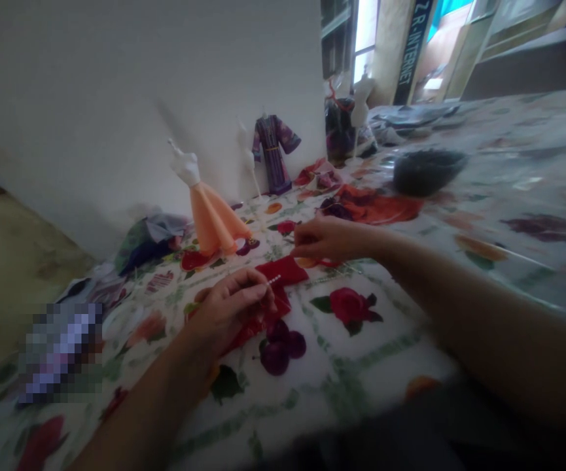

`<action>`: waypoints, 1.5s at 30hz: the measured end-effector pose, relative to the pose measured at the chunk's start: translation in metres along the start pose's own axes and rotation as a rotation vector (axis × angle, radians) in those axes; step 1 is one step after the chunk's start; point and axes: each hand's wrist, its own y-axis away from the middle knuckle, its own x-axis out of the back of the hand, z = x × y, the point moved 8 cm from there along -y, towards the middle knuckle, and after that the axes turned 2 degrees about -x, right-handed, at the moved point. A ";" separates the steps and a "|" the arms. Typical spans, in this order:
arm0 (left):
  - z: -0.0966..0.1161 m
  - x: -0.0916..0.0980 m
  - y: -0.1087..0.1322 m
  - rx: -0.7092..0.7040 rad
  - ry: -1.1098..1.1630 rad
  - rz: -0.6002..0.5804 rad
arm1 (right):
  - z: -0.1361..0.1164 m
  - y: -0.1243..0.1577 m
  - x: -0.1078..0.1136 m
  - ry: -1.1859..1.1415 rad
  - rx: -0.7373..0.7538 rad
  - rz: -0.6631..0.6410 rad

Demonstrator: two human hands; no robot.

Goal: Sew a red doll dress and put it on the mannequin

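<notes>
Over the table, my left hand (241, 294) is closed, thumb and fingers pinched together. A short row of small white beads (273, 279) sticks out from its fingertips. Red cloth (286, 269) lies around and beneath this hand; I cannot tell whether the fingers grip it too. Farther right and a little higher is my right hand (317, 239), its fingers curled into a pinch. What it holds, if anything, is too small to make out.
A small white mannequin (185, 162) in a peach skirt (214, 219) stands ahead, near a purple robe (273, 154) on a stand. Orange cloth (381, 206) and a dark bowl-like object (427, 171) lie to the right. Folded fabrics (150, 239) sit by the wall. A flowered tablecloth (361, 353) covers the table.
</notes>
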 end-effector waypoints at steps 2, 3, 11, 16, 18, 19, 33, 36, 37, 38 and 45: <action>0.000 0.003 0.000 -0.018 -0.068 0.008 | 0.012 -0.002 -0.008 0.077 -0.078 -0.090; 0.000 0.004 0.000 -0.027 -0.101 0.008 | 0.016 -0.003 -0.013 0.080 -0.091 -0.134; 0.008 0.014 -0.001 -0.103 -0.181 0.067 | 0.007 -0.008 -0.027 -0.078 0.020 -0.179; 0.012 0.015 -0.003 -0.124 -0.165 0.076 | -0.006 -0.010 -0.027 -0.208 0.151 -0.136; 0.015 0.016 -0.003 -0.144 -0.171 0.091 | -0.010 -0.010 -0.026 -0.253 0.205 -0.117; 0.016 0.017 -0.003 -0.157 -0.174 0.097 | -0.012 -0.010 -0.026 -0.273 0.229 -0.104; 0.018 0.024 -0.004 -0.179 -0.279 0.167 | 0.008 -0.029 -0.044 -0.784 0.103 0.062; 0.020 0.027 -0.003 -0.195 -0.345 0.206 | 0.009 -0.032 -0.043 -0.822 0.106 0.129; 0.021 0.028 -0.002 -0.208 -0.363 0.217 | 0.008 -0.032 -0.042 -0.833 0.116 0.141; 0.022 0.028 -0.002 -0.217 -0.375 0.222 | 0.006 -0.032 -0.041 -0.842 0.127 0.147; 0.032 0.020 0.002 -0.251 -0.433 0.193 | -0.031 -0.012 -0.046 -0.859 0.329 -0.158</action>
